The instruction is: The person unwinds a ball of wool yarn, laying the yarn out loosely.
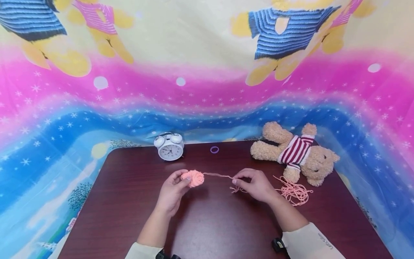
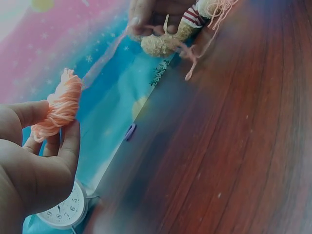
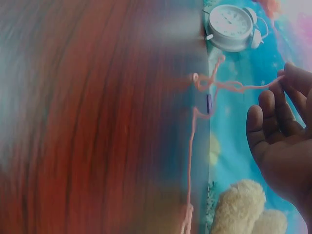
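Observation:
A small wound ball of peach yarn [image 1: 194,178] is pinched between the thumb and fingers of my left hand [image 1: 173,192], held above the table. From it a strand of yarn [image 1: 218,175] stretches across to my right hand [image 1: 255,185], whose thumb and forefinger pinch it. In the right wrist view, the other fingers of that hand are loosely bent, and a tangled length of yarn [image 3: 214,84] hangs from the pinch. A loose heap of the same yarn [image 1: 295,192] lies on the table to the right of my right hand.
On the dark wooden table [image 1: 207,230], a white twin-bell alarm clock [image 1: 170,146] stands at the back left. A purple ring [image 1: 214,149] lies near the back edge. At the right, a teddy bear [image 1: 295,153] in a striped sweater lies beside the yarn heap. Printed cloth [image 1: 207,86] hangs behind.

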Demonstrator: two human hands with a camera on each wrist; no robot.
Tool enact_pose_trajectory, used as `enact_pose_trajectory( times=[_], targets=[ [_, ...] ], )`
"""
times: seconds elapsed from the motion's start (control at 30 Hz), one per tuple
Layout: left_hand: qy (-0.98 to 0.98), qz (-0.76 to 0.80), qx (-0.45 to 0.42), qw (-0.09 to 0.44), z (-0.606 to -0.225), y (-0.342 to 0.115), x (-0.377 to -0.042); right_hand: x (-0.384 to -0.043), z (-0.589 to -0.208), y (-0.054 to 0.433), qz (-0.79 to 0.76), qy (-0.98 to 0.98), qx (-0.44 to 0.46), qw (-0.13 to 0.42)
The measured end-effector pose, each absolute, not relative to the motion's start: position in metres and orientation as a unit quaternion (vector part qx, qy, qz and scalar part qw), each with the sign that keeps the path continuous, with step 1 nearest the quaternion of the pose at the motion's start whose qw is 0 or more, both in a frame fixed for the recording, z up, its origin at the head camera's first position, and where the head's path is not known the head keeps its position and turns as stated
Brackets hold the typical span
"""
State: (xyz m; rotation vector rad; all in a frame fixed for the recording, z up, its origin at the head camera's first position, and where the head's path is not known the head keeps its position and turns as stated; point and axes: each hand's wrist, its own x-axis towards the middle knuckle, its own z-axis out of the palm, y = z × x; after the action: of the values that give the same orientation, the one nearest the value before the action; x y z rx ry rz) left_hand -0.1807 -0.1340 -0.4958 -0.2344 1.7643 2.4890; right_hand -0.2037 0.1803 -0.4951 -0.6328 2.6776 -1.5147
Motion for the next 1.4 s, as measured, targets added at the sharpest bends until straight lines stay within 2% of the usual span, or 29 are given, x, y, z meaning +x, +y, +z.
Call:
enact_pose_trajectory(
  times=[0.1,0.3,1.4],
  targets=[
    [0.578,0.811,-0.079,0.038,-0.497,-0.139,-0.181,-0.204,-0.494,0.190,-0.480,0.854,-0.199,-0.004],
    [0.591,0.801,-0.087,0.037,-0.497,-0.147,-0.179,-0.204,-0.493,0.208,-0.442,0.873,-0.200,-0.050],
    [0.605,0.785,-0.133,0.022,-0.501,-0.211,-0.171,-0.183,-0.484,0.312,-0.349,0.929,-0.109,-0.058]
  ],
)
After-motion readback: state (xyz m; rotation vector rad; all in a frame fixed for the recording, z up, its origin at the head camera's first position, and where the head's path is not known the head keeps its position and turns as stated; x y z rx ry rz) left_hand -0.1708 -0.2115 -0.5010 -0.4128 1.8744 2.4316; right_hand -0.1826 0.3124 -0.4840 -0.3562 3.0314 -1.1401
